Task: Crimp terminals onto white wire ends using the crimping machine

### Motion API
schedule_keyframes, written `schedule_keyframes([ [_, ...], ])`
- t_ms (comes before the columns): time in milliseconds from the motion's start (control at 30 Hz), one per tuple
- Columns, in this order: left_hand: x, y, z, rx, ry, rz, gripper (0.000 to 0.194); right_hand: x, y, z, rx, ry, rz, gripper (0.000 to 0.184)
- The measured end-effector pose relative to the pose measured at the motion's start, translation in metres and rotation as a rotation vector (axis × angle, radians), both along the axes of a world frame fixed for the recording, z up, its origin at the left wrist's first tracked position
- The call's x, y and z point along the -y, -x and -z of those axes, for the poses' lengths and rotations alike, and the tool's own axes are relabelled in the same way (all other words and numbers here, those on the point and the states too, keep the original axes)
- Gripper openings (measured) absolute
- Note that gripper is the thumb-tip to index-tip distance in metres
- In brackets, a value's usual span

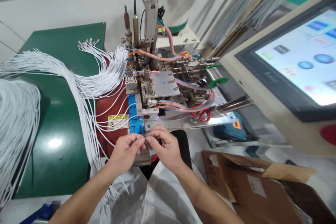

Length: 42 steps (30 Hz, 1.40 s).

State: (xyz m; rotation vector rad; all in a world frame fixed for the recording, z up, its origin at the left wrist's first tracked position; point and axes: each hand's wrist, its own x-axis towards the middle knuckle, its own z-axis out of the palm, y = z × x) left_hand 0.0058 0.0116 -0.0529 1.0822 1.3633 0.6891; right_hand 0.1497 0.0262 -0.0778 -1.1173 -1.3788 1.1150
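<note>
Both hands meet at the near end of a blue fixture block (pixel 134 112) on the machine. My left hand (pixel 128 148) is closed, thumb and forefinger pinching the end of what looks like a white cable. My right hand (pixel 165 147) pinches a small part at the same spot; fingers hide most of it, and I cannot make out its kind. Several white cables (pixel 122 106) run from the blue block leftward into a large bundle (pixel 81 112). Beyond the hands stands the metal machine (pixel 161 84) with its cylinders and hoses.
A green table (pixel 57 140) at left carries another white cable coil (pixel 19 122). A solder wire spool (pixel 215 76) sits on the machine's right. A touch screen (pixel 301 56) juts in at the right, above an open cardboard box (pixel 257 185). A warning label (pixel 118 121) lies beside the blue block.
</note>
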Motion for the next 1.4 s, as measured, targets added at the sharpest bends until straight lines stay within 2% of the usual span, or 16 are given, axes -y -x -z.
schedule_keyframes([
  [267, 0.002, -0.006, 0.000, 0.044, -0.018, -0.058, 0.030, 0.004, 0.005, 0.001, 0.093, -0.055, 0.108, 0.013],
  [467, 0.004, -0.005, 0.000, 0.034, -0.022, -0.020, 0.031, 0.002, 0.004, 0.001, 0.053, -0.036, 0.065, 0.010],
  [700, 0.003, -0.001, 0.001, -0.042, -0.055, 0.031, 0.029, -0.001, 0.000, -0.004, 0.152, -0.078, -0.018, 0.011],
  [933, 0.010, -0.010, 0.003, -0.099, -0.062, -0.142, 0.025, 0.009, 0.016, -0.002, 0.181, -0.067, 0.209, 0.011],
  [1033, 0.013, -0.012, 0.006, -0.108, -0.096, -0.172, 0.025, 0.011, 0.020, 0.002, 0.181, -0.109, 0.231, 0.010],
  [1133, 0.015, -0.010, 0.008, -0.110, -0.116, -0.158, 0.023, 0.008, 0.016, 0.004, 0.167, -0.144, 0.144, 0.010],
  [1233, 0.013, -0.004, 0.006, -0.122, -0.108, -0.086, 0.021, 0.000, 0.004, 0.001, 0.169, -0.145, -0.016, 0.009],
  [1400, 0.007, 0.008, -0.004, -0.216, -0.148, 0.200, 0.018, -0.011, -0.014, -0.013, 0.295, -0.127, -0.363, 0.009],
])
